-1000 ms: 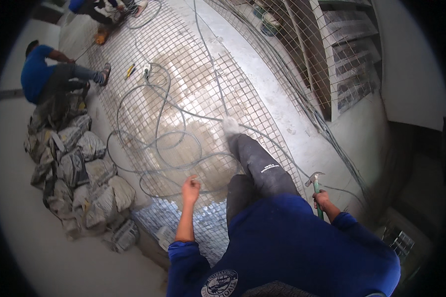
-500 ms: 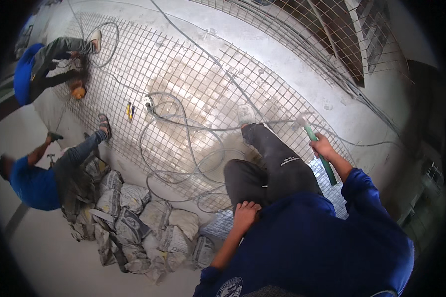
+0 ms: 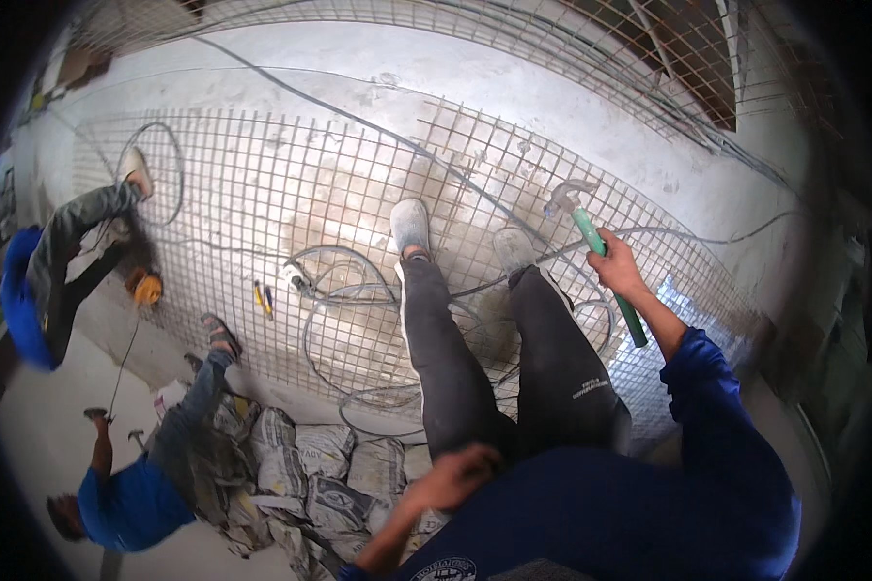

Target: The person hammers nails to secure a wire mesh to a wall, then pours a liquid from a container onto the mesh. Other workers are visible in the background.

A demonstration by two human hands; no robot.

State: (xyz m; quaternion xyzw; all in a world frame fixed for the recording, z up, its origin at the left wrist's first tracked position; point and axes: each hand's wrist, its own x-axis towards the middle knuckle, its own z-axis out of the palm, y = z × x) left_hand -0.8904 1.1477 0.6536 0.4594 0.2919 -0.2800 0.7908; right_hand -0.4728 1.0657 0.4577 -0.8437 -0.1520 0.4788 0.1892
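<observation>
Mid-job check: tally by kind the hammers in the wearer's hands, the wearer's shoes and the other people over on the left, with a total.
Green-handled hammer in the right hand: 1
Wearer's shoes: 2
Other people: 2
Total: 5
</observation>
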